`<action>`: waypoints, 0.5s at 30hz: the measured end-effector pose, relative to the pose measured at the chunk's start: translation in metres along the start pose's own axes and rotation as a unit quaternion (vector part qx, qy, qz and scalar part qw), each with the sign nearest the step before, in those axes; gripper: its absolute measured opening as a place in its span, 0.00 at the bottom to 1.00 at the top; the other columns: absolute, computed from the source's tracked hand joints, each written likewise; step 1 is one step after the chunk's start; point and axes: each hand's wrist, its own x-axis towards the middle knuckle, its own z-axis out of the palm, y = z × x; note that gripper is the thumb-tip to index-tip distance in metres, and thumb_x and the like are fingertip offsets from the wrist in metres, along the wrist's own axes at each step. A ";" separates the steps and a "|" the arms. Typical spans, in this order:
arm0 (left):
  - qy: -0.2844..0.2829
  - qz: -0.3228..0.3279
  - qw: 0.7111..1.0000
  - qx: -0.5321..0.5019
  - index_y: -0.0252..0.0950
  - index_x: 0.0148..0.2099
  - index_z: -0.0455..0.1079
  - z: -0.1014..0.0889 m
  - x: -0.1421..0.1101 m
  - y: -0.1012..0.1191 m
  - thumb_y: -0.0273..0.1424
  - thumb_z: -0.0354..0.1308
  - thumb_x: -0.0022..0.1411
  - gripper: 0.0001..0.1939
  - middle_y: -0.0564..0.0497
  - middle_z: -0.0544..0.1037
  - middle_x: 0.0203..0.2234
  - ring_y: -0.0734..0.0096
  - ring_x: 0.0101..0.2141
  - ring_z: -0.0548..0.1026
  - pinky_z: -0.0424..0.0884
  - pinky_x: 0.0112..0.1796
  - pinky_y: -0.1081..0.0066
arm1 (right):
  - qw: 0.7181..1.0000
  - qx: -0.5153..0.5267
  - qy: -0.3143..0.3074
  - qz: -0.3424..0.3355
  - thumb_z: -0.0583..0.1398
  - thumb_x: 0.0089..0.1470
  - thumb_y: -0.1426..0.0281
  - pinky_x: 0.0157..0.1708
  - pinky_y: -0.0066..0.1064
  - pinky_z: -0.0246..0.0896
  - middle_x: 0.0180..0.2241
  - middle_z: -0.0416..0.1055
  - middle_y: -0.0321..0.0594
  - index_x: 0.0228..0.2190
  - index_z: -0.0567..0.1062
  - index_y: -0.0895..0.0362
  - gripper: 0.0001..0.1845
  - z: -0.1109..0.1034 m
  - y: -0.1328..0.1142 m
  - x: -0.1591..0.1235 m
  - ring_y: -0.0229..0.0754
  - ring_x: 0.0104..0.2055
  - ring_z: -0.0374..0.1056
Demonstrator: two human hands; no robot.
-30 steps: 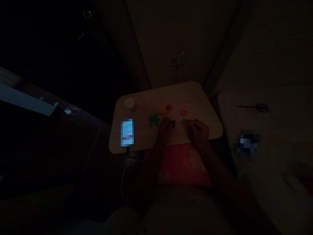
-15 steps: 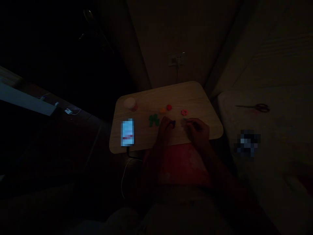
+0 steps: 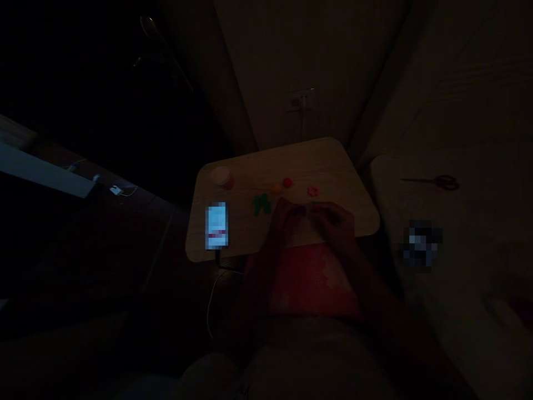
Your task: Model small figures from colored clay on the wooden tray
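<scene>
The light is very dim. Over the near edge of a small wooden table (image 3: 245, 239), my left hand (image 3: 283, 218) pinches a dark purple lump (image 3: 298, 210). Close beside it, my right hand (image 3: 338, 221) has its fingers closed on a small teal piece (image 3: 314, 205), mostly hidden by them. The fingertips of both hands are almost together; whether they touch is too dark to tell. Left of my left hand lies a green, leaf-like shape (image 3: 261, 204). Beyond the hands are a yellow-orange lump (image 3: 276, 188), a red ball (image 3: 287, 182) and a pink flower-shaped ring (image 3: 313, 191).
A lidded tub (image 3: 222, 176) stands at the table's back left. In front of it lies a lit phone (image 3: 217, 226) with a cable (image 3: 208, 300) hanging below. Scissors (image 3: 445, 182) and a blurred dark object (image 3: 420, 244) lie on the pale surface at right.
My right hand has moved slightly left, bringing the teal piece up to the purple lump. My left hand has turned a little toward it. The things on the table have stayed put.
</scene>
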 end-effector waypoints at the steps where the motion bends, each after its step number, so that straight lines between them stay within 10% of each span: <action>1: 0.001 0.001 1.000 0.009 0.36 0.44 0.74 0.001 0.000 0.000 0.36 0.60 0.67 0.09 0.48 0.69 0.39 0.67 0.40 0.70 0.68 0.44 0.67 | 1.000 0.016 0.005 0.015 0.69 0.53 0.66 0.39 0.34 0.73 0.38 0.81 0.41 0.41 0.81 0.52 0.12 0.000 0.001 0.000 0.44 0.38 0.78; 15: -0.015 -0.001 0.998 0.059 0.37 0.49 0.78 0.004 -0.002 -0.001 0.40 0.59 0.68 0.15 0.48 0.69 0.39 0.67 0.38 0.69 0.71 0.43 0.67 | 0.999 0.023 -0.010 -0.033 0.69 0.54 0.68 0.39 0.35 0.70 0.36 0.80 0.39 0.36 0.84 0.51 0.05 -0.003 -0.001 0.003 0.43 0.39 0.75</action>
